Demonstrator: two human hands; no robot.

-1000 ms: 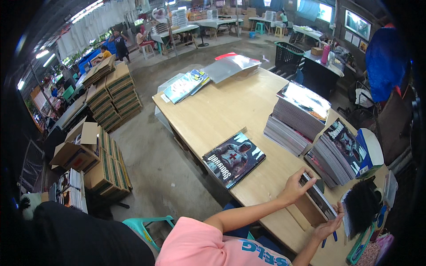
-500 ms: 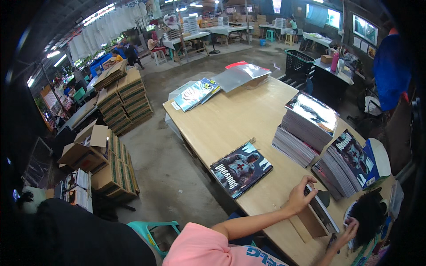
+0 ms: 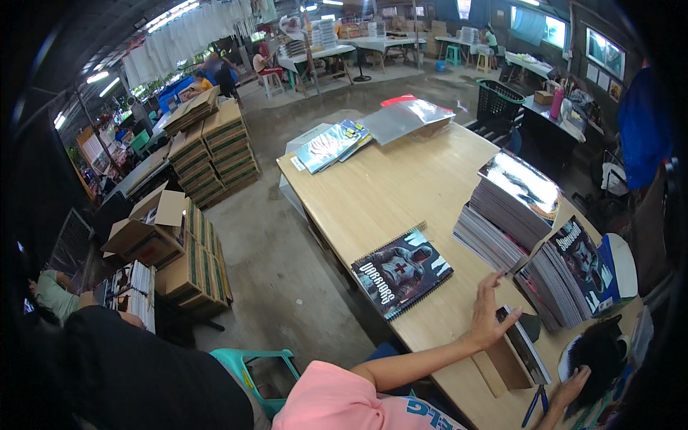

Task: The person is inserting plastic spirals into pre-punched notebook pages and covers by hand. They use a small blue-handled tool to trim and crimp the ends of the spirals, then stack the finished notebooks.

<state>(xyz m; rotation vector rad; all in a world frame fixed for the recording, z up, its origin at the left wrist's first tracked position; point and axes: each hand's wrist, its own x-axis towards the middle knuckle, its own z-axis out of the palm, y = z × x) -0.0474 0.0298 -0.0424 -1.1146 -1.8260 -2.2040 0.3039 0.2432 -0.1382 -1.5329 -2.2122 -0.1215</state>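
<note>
My left hand has its fingers stretched toward a stack of spiral notebooks, the fingertips by a thin upright sheet edge at its side. Its palm is beside a narrow dark-covered book or pad that leans upright in a brown cardboard holder. My right hand is curled at the right table edge, by a white spiral-edged item and a dark fuzzy thing; what its fingers hold is hidden. A blue-handled tool lies beside it. One spiral notebook with a hooded figure lies flat to the left.
A taller notebook stack stands behind. Blue books and clear plastic sheets are at the table's far end. Cardboard boxes are piled at left; a green stool and a person in black are close by.
My left hand has let go of the leaning book's top and stretched its fingers toward the notebook stack. My right hand stays near the table edge. A green sleeve has appeared at lower left.
</note>
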